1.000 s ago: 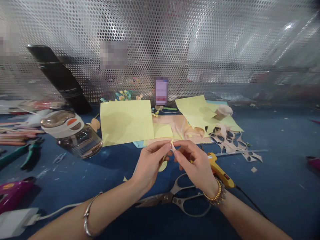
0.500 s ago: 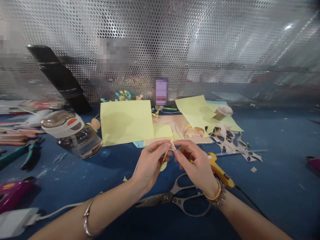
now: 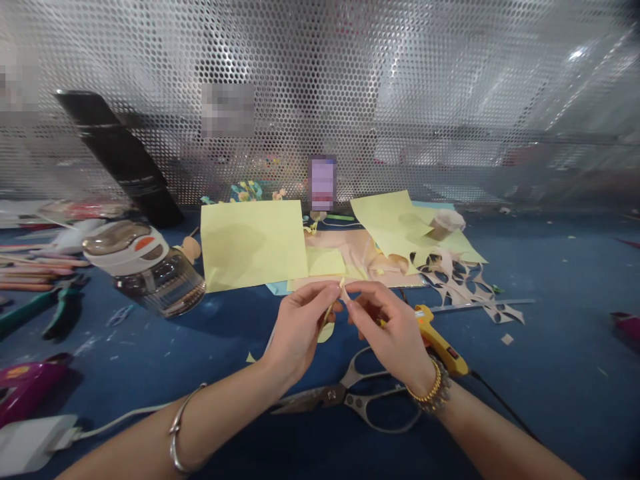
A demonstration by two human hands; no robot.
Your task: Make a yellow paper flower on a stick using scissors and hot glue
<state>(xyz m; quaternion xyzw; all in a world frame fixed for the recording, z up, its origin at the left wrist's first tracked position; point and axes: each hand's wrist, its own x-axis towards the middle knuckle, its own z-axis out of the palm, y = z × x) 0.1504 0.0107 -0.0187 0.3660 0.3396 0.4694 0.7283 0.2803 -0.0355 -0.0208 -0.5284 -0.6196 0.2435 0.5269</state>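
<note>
My left hand [image 3: 297, 323] is closed, pinching a thin stick [image 3: 329, 312] with a small pale yellow tip between thumb and fingers. My right hand [image 3: 385, 327] is closed as well, holding a small pale paper strip [image 3: 345, 293] against that tip. The hands almost meet at the tip. Below them lie large metal scissors [image 3: 330, 396], blades pointing left. Just right of my right hand, partly hidden by it, rests a yellow glue gun [image 3: 447, 350]. A small yellow paper piece [image 3: 327, 332] shows under the hands.
Yellow sheets [image 3: 253, 243] lie beyond the hands, with cut-out paper scraps [image 3: 453, 283] to the right. At left stand a clear bottle [image 3: 160, 283] and a tilted black box [image 3: 117, 157], near pliers [image 3: 63, 307] and a white charger [image 3: 35, 443]. A phone [image 3: 323, 183] leans against the perforated metal wall.
The stick in my left hand has tilted slightly, and its tip has shifted a little left. Both hands otherwise stay nearly where they were.
</note>
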